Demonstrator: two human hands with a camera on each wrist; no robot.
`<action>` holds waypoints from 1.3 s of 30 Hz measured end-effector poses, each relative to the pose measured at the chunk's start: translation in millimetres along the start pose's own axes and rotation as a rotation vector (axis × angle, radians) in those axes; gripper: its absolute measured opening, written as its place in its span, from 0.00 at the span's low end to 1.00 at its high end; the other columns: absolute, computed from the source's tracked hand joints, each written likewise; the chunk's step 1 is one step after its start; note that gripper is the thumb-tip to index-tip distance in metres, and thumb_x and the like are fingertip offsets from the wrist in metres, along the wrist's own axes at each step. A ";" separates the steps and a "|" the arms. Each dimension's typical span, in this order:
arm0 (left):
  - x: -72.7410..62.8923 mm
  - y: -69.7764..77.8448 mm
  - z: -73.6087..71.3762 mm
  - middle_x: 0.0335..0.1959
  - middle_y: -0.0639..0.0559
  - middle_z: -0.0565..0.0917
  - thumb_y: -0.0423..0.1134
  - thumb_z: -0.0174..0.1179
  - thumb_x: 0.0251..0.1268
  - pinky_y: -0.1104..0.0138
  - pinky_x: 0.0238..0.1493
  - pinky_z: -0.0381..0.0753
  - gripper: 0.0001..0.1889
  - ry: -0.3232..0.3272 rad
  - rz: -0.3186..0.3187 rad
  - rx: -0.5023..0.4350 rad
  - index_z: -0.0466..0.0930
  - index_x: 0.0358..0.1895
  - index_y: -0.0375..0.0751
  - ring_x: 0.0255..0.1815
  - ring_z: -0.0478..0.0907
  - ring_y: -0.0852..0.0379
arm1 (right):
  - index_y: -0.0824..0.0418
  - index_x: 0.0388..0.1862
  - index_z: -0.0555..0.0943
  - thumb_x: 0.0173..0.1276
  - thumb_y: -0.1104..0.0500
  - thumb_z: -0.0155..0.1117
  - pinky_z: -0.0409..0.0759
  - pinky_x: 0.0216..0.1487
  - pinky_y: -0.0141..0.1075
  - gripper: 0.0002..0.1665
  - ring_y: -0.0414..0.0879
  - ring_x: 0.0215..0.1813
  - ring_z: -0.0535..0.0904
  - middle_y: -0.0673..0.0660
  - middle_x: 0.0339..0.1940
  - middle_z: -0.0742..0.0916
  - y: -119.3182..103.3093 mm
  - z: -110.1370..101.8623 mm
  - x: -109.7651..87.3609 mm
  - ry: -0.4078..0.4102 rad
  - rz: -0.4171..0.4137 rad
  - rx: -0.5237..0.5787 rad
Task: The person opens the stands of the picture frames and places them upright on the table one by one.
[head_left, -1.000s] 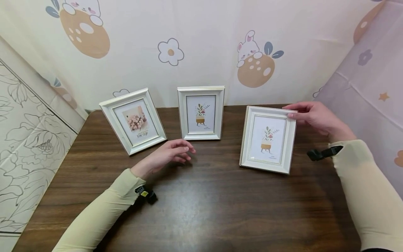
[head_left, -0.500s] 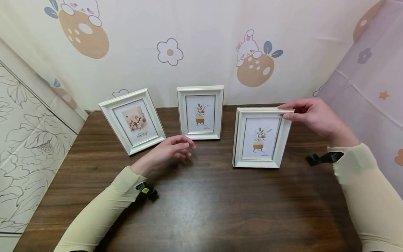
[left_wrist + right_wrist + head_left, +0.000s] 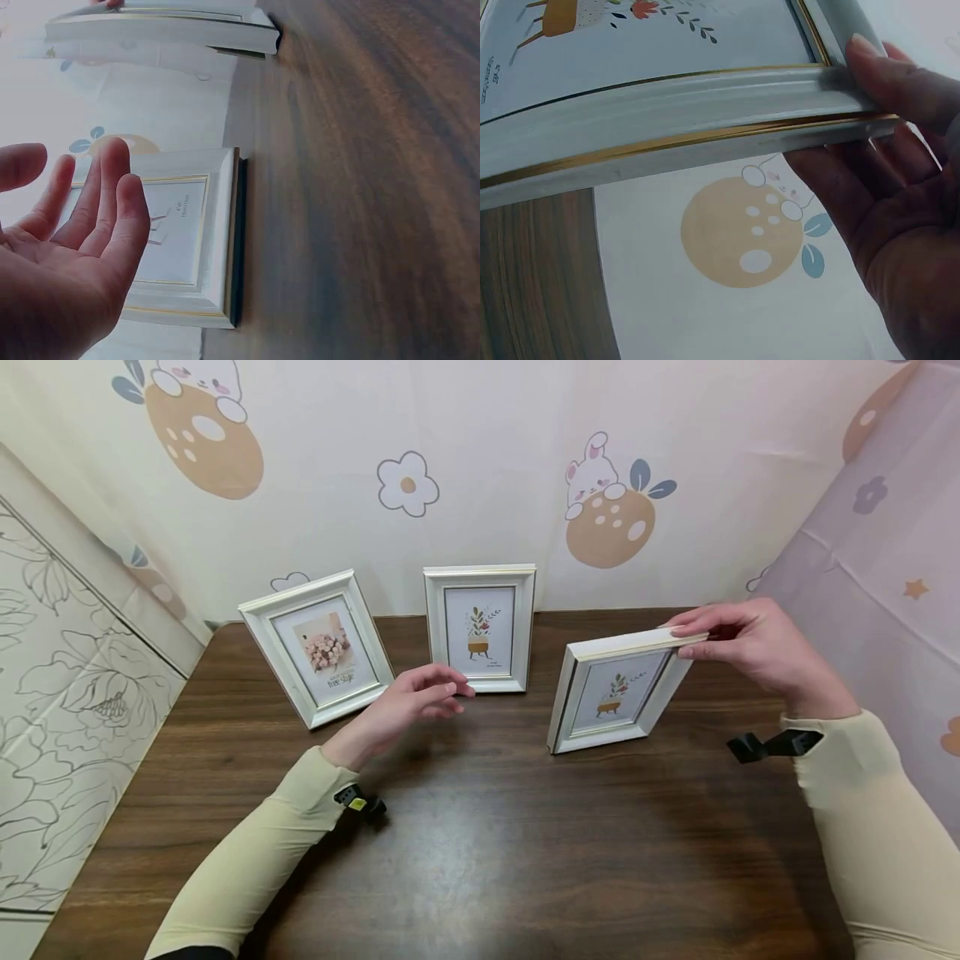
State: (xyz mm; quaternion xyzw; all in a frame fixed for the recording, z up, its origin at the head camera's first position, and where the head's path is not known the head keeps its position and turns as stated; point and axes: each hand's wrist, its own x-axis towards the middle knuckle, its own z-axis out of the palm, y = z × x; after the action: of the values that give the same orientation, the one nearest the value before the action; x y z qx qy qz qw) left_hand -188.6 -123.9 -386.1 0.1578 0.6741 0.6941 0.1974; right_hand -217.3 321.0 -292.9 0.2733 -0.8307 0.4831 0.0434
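Observation:
On the right of the table, a white picture frame (image 3: 611, 693) with a potted-plant print is turned at an angle and tipped. My right hand (image 3: 753, 647) pinches its top right corner, thumb in front and fingers behind; the right wrist view shows this hand (image 3: 907, 165) too. My left hand (image 3: 408, 702) hovers with loosely bent fingers, holding nothing. Behind its fingertips a middle picture frame (image 3: 480, 627) with the same print stands upright, and the left wrist view shows that frame (image 3: 214, 247) past the hand (image 3: 82, 255). A third picture frame (image 3: 322, 647), with a pink flower photo, leans at the left.
All three frames are on a dark wooden table (image 3: 465, 843). Behind it hangs a pale curtain (image 3: 487, 468) printed with rabbits and flowers. A patterned panel (image 3: 75, 693) borders the left side, and a lilac curtain (image 3: 900, 635) the right.
My right hand has turned the right picture frame, so its face now points more to the left and its top edge shows. The left hand has risen slightly toward the middle frame.

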 end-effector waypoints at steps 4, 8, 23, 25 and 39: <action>3.7 2.9 3.1 0.54 0.39 0.81 0.36 0.54 0.76 0.39 0.62 0.70 0.15 0.016 0.050 0.019 0.74 0.58 0.30 0.56 0.74 0.27 | 0.78 0.37 0.84 0.50 0.88 0.64 0.82 0.34 0.26 0.16 0.42 0.43 0.86 0.53 0.44 0.90 2.8 -0.3 1.6 -0.077 -0.076 0.212; 8.7 3.5 7.5 0.53 0.39 0.82 0.34 0.55 0.75 0.40 0.61 0.71 0.16 0.016 0.098 0.052 0.74 0.59 0.28 0.55 0.75 0.28 | 0.79 0.36 0.84 0.51 0.92 0.59 0.84 0.37 0.29 0.18 0.47 0.46 0.86 0.60 0.46 0.89 5.3 0.2 3.5 -0.132 -0.108 0.433; 11.6 11.8 40.3 0.48 0.39 0.84 0.28 0.54 0.73 0.43 0.54 0.78 0.10 -0.174 0.221 0.206 0.78 0.52 0.30 0.46 0.80 0.36 | 0.84 0.40 0.79 0.57 0.89 0.55 0.84 0.49 0.44 0.13 0.66 0.55 0.81 0.75 0.52 0.83 12.8 7.8 16.4 -0.358 -0.302 0.985; 10.8 11.9 44.8 0.47 0.42 0.84 0.28 0.54 0.73 0.42 0.54 0.77 0.09 -0.222 0.207 0.196 0.78 0.52 0.31 0.46 0.80 0.35 | 0.84 0.41 0.78 0.58 0.89 0.54 0.84 0.51 0.47 0.13 0.69 0.56 0.80 0.76 0.53 0.82 12.1 9.6 18.5 -0.403 -0.331 1.036; 4.2 14.8 80.2 0.51 0.41 0.84 0.33 0.56 0.74 0.53 0.52 0.81 0.11 -0.370 0.100 0.198 0.77 0.55 0.35 0.47 0.82 0.40 | 0.84 0.37 0.77 0.60 0.85 0.54 0.75 0.62 0.54 0.07 0.70 0.54 0.80 0.76 0.49 0.84 7.0 14.7 21.8 -0.419 -0.427 1.179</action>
State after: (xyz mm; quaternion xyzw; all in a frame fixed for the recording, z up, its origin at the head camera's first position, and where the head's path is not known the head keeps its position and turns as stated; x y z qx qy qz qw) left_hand -154.3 -52.0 -368.2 0.3343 0.6827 0.5925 0.2665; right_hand -236.4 302.5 -298.8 0.4982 -0.3455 0.7744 -0.1810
